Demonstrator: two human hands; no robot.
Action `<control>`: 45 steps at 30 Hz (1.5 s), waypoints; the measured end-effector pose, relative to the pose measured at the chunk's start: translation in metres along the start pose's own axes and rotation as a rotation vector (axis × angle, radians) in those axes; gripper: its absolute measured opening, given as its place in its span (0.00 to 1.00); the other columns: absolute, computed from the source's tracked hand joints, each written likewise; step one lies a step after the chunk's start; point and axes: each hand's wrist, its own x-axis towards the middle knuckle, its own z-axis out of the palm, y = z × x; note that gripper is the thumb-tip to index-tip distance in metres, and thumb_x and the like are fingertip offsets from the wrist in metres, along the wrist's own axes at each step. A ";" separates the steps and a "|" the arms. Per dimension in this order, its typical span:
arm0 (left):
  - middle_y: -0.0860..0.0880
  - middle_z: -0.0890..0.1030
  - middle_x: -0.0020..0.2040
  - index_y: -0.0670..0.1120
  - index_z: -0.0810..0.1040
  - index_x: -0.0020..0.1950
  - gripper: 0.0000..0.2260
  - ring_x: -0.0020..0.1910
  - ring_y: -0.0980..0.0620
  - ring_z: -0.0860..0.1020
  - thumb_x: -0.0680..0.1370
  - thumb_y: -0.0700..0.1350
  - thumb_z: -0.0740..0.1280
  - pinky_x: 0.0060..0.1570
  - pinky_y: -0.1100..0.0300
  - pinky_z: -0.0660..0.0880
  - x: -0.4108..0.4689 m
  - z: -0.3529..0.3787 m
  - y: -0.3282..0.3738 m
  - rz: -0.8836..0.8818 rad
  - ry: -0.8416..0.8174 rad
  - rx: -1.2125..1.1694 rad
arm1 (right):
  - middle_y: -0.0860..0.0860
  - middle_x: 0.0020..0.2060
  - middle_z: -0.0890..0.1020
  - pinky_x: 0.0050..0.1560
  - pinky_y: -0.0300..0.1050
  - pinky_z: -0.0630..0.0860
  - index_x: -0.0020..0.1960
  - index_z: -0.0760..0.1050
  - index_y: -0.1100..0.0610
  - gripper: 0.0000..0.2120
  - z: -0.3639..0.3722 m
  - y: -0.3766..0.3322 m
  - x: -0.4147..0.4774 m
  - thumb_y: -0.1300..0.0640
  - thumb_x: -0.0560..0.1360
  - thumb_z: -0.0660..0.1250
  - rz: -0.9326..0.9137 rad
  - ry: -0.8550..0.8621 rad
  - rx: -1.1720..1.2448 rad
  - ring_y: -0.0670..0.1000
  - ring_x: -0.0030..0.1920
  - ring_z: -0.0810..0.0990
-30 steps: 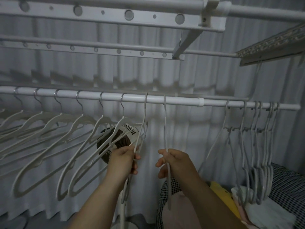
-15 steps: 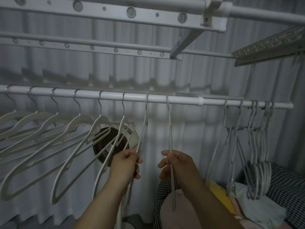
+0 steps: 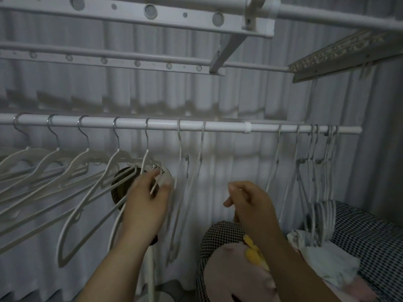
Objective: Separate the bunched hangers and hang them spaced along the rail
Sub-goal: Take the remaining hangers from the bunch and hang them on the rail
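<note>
Seven hangers (image 3: 91,156) spaced on white rail (image 3: 224,127) (pleated curtain (image 3: 239,94) behind); checked bedding (image 3: 359,232) lower-right.

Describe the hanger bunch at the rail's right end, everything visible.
The hanger bunch is several thin white hangers, wire-like, hooked close together on the rail near its right end. They hang straight down, seen nearly edge-on, overlapping too much to count. Their rounded lower ends overlap a white cloth in view; contact unclear. The left hand and right hand are both apart from it.
</note>
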 end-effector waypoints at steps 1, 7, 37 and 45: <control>0.52 0.74 0.54 0.46 0.74 0.62 0.14 0.53 0.52 0.74 0.77 0.44 0.62 0.57 0.55 0.71 -0.002 0.001 0.008 0.027 0.039 -0.032 | 0.46 0.31 0.78 0.26 0.31 0.70 0.40 0.72 0.49 0.09 -0.009 0.002 0.002 0.57 0.77 0.60 -0.032 0.053 -0.002 0.39 0.22 0.74; 0.62 0.75 0.42 0.56 0.76 0.43 0.10 0.45 0.60 0.75 0.76 0.40 0.63 0.49 0.68 0.69 -0.029 0.038 0.059 0.186 -0.040 -0.139 | 0.53 0.39 0.76 0.38 0.39 0.69 0.51 0.75 0.55 0.07 -0.077 0.022 0.014 0.62 0.76 0.60 -0.113 0.274 -0.118 0.49 0.38 0.73; 0.53 0.76 0.34 0.44 0.78 0.43 0.07 0.36 0.57 0.75 0.77 0.44 0.62 0.36 0.70 0.71 -0.085 0.237 0.068 -0.265 -0.379 -0.152 | 0.50 0.63 0.75 0.66 0.47 0.66 0.70 0.62 0.58 0.21 -0.182 0.088 0.067 0.56 0.79 0.57 0.004 -0.114 -0.400 0.54 0.65 0.69; 0.51 0.73 0.22 0.44 0.70 0.33 0.13 0.20 0.56 0.71 0.79 0.39 0.59 0.24 0.64 0.69 -0.079 0.225 0.072 -0.420 -0.460 -0.339 | 0.52 0.65 0.75 0.69 0.48 0.59 0.70 0.64 0.58 0.21 -0.163 0.088 0.072 0.52 0.79 0.56 0.115 -0.122 -0.513 0.55 0.66 0.70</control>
